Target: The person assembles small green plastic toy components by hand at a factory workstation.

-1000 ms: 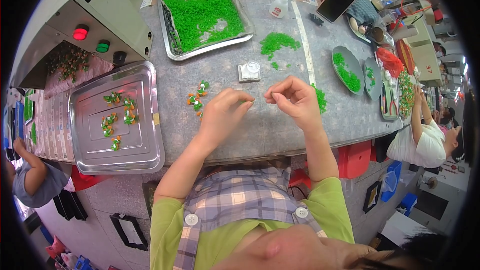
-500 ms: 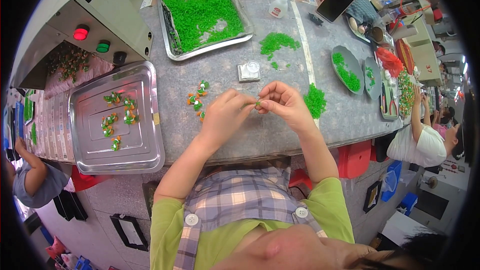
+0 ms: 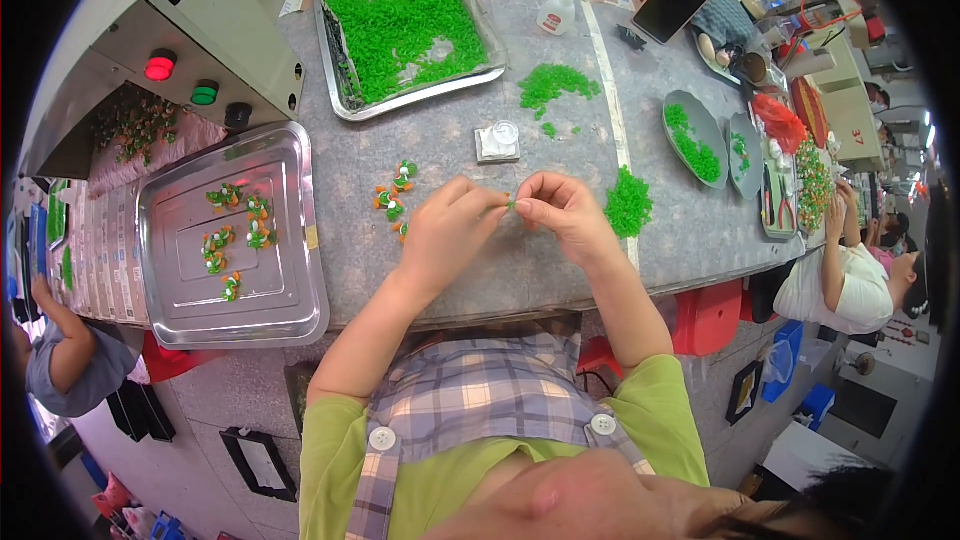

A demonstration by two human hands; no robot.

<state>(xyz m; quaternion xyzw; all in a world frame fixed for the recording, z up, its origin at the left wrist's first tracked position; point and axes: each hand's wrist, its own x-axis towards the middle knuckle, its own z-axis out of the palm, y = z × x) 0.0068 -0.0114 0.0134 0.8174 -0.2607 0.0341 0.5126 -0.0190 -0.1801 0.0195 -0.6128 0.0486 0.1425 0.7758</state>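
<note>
My left hand (image 3: 448,235) and my right hand (image 3: 572,220) meet over the grey tabletop, fingertips pinched together. Between them sits a small green piece (image 3: 511,205), mostly covered by the fingers, so its shape is hard to make out. Beside my left hand lie several small green, orange and white figures (image 3: 388,204), one partly hidden behind that hand. Right of my right hand is a heap of bright green pieces (image 3: 628,202). Just beyond both hands stands a small white block with a clear round dish (image 3: 498,142) on top.
A steel tray (image 3: 165,290) at left carries more figures, below a grey machine (image 3: 200,20) with lit buttons. Green pieces fill another tray (image 3: 400,95) at the back. Grey plates (image 3: 712,176), a white bottle (image 3: 556,15) and a phone (image 3: 674,2) stand right. Co-workers sit either side.
My right hand has shifted slightly left and its fingers have curled in more. My left hand stays nearly in place, the green piece still between the fingertips.
</note>
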